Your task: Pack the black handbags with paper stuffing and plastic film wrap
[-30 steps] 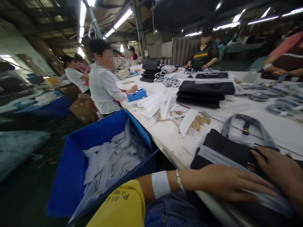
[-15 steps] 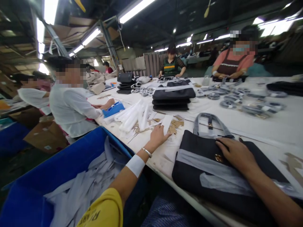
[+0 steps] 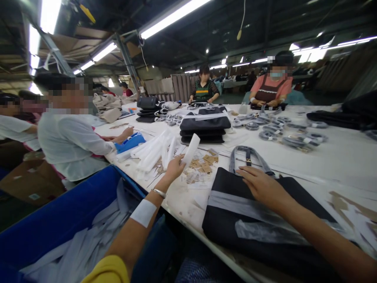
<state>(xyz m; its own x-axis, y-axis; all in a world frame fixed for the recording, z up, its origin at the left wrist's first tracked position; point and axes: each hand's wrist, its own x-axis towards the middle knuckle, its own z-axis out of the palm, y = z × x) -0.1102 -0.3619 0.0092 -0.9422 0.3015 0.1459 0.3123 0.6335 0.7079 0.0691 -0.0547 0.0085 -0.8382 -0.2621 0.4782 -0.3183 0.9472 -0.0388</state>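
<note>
- Head view: one black bag (image 3: 225, 221) lay on the surface (image 3: 303, 163), long axis running left to right, its one handle (image 3: 235, 158) pointing away from the wearer.
- One white strip (image 3: 192, 150) was left of the bag, raised, long axis slanting up, free end pointing away and rightward.
- The left hand (image 3: 176, 168) had its fingers clamped on the strip.
- The right hand (image 3: 262, 186) was over the bag's far edge, fingers slightly apart; contact could not be told.
- Two stacks of black bags (image 3: 204, 124) stood beyond the bag.
</note>
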